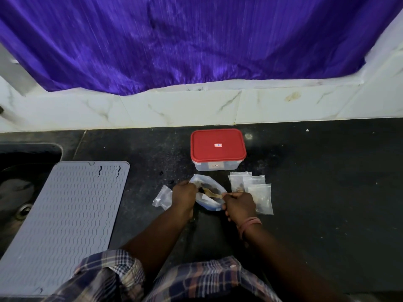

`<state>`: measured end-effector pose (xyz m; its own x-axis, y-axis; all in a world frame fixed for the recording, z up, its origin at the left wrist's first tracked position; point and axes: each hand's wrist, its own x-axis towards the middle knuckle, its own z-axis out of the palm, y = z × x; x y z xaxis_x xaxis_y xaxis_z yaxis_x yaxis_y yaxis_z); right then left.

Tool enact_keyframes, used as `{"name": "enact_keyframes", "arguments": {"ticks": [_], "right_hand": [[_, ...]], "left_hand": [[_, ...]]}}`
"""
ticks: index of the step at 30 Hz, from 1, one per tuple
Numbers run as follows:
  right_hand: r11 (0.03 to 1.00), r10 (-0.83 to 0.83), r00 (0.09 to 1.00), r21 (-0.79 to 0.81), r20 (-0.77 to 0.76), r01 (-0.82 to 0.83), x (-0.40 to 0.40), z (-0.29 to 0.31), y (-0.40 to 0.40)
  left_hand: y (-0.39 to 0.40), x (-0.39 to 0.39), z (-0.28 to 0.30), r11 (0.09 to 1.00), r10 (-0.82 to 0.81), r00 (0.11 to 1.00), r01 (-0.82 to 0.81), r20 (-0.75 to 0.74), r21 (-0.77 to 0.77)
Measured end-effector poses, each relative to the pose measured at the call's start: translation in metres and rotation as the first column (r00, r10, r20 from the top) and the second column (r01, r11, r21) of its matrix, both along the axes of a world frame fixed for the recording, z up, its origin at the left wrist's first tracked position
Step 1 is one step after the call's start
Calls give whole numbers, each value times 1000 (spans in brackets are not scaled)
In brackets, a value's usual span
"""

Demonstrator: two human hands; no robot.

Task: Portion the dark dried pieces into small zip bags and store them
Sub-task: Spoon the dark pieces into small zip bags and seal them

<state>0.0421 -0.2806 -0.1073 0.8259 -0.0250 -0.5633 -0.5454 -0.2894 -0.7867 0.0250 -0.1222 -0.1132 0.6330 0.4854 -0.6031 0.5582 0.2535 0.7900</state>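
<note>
A large clear bag (209,204) with dark dried pieces lies open on the black counter. My left hand (184,196) grips its left rim and holds it open. My right hand (239,204) is closed on the handle of a wooden spoon (212,195), whose bowl is inside the bag among the dark pieces. Several small zip bags (254,188) lie overlapped just right of my right hand; at least one holds dark pieces. One more small zip bag (163,197) lies left of my left hand.
A clear box with a red lid (218,147) stands shut behind the bags. A grey ribbed mat (69,219) lies at the left, partly over a dark sink (19,192). A white marble wall (174,107) and a purple curtain (185,40) rise behind the counter.
</note>
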Motion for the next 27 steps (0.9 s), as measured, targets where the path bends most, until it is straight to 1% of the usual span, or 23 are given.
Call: {"name": "enact_keyframes", "arguments": {"ticks": [4, 10, 12, 17, 20, 23, 27], "right_hand": [[998, -56, 998, 24, -10, 57, -2, -1, 2], [995, -100, 994, 9, 45, 100, -5, -12, 8], [994, -108, 994, 11, 25, 107, -6, -14, 9], [987, -133, 989, 80, -64, 138, -5, -9, 4], [985, -150, 986, 79, -73, 156, -6, -9, 3], [979, -182, 980, 72, -84, 188, -3, -8, 0], [978, -180, 979, 92, -94, 189, 3, -6, -2]], "left_hand": [[2, 0, -4, 1000, -21, 1000, 21, 9, -8], [4, 5, -7, 997, -75, 997, 76, -9, 32], [4, 3, -7, 995, -85, 996, 85, -1, 43], [5, 2, -8, 994, -98, 995, 97, 33, 50], [6, 6, -7, 996, -65, 998, 65, 1, 68], [4, 8, -10, 991, -46, 999, 49, -29, 121], [1, 6, -9, 992, -53, 999, 52, 9, 114]]}}
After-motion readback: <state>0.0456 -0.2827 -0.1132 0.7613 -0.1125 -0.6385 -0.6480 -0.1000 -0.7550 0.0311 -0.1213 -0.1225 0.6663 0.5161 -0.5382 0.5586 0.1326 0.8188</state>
